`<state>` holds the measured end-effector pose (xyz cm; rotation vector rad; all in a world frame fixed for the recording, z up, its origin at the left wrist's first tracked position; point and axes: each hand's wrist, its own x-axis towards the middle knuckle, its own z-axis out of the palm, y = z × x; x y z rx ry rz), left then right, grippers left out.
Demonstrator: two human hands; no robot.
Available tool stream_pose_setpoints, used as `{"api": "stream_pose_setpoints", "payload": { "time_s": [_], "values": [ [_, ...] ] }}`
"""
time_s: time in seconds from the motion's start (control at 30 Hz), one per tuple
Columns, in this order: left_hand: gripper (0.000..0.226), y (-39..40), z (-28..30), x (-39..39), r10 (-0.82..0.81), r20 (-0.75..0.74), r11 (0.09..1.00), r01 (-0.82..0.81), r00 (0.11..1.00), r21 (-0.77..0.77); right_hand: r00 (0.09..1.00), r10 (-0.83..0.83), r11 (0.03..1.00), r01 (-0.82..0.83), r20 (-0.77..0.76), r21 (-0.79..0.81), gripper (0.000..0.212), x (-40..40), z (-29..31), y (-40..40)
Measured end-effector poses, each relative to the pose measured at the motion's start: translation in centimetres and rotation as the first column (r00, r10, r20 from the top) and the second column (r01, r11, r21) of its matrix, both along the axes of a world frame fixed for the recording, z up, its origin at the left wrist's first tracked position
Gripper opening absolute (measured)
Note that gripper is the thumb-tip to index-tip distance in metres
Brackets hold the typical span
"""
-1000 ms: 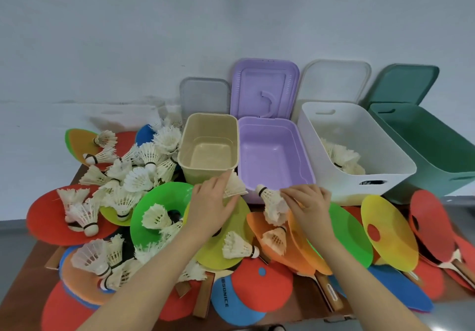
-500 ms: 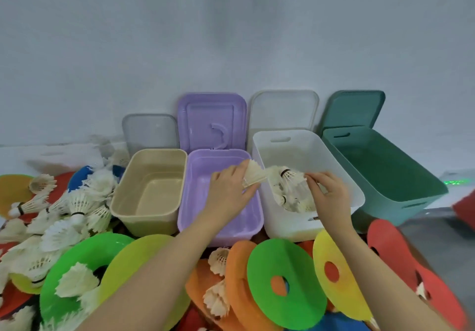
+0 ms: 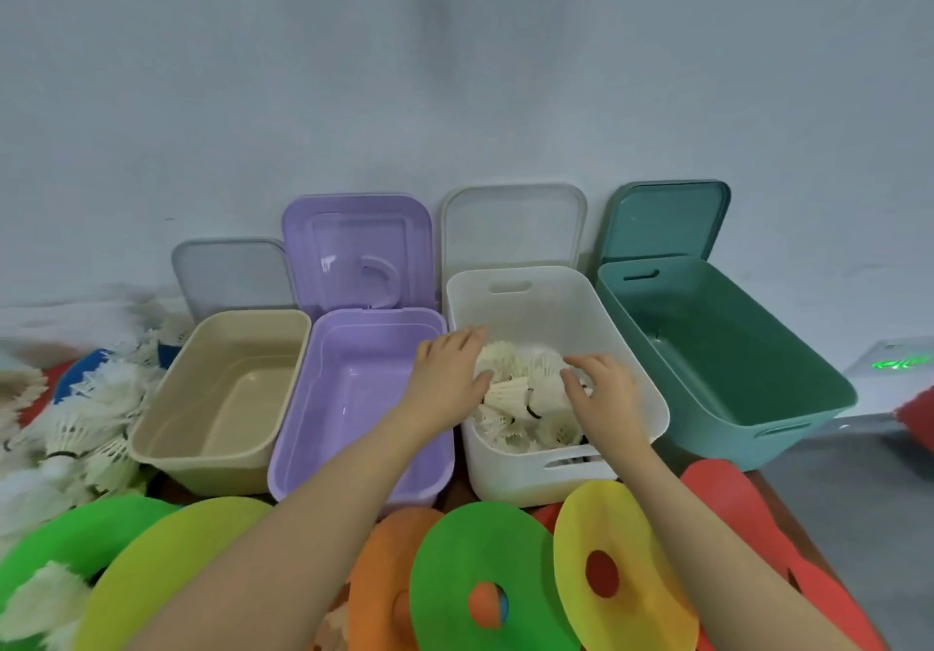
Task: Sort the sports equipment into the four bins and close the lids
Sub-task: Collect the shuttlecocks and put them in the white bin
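Four open bins stand in a row by the wall: beige (image 3: 167,440), purple (image 3: 295,443), white (image 3: 626,347) and green (image 3: 788,413). Several white shuttlecocks (image 3: 525,397) lie heaped in the white bin. My left hand (image 3: 447,377) reaches over the white bin's left rim, fingers straight, touching the heap. My right hand (image 3: 599,390) hovers over the heap with relaxed, spread fingers and holds nothing. More shuttlecocks (image 3: 86,423) lie piled on the left of the table.
Each bin's lid leans up against the wall behind it; the purple lid (image 3: 359,251) is the largest. Flat coloured discs, green (image 3: 485,569), yellow (image 3: 621,574) and orange (image 3: 379,574), cover the near table. Red paddles (image 3: 733,504) lie at right.
Both hands carried shuttlecocks from the table to the white bin and let them go onto the heap. The view swung right and closer to the bins.
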<state>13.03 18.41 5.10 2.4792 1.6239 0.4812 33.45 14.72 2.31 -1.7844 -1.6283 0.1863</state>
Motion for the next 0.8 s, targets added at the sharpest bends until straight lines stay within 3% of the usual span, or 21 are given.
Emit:
{"api": "stream_pose_setpoints", "payload": {
  "time_s": [0.23,0.37,0.57,0.7,0.8],
  "values": [
    [0.052,-3.1,-0.2,-7.1,0.060,-0.048,0.998,-0.060,0.997,0.020,0.985,0.172,0.974,-0.172,0.015,0.146,0.015,-5.1,-0.2,-2.0],
    [0.051,-5.6,-0.9,-12.1,0.118,-0.034,0.993,-0.118,0.992,0.003,0.956,0.292,0.936,-0.283,-0.011,0.210,0.024,-9.9,0.4,-3.5],
    [0.058,-10.7,-2.0,-19.4,0.197,0.034,0.980,-0.196,0.980,-0.029,0.923,0.383,0.906,-0.368,-0.036,0.207,0.019,-17.2,-0.2,-6.4],
    [0.040,-13.8,-3.5,-23.8,0.227,0.032,0.974,-0.226,0.973,-0.025,0.902,0.425,0.898,-0.409,-0.079,0.160,0.021,-21.6,-1.2,-8.9],
    [0.042,-15.9,-4.6,-27.5,0.236,0.049,0.972,-0.235,0.971,-0.031,0.886,0.458,0.885,-0.447,-0.073,0.134,0.028,-25.0,-1.8,-10.7]
  ]
}}
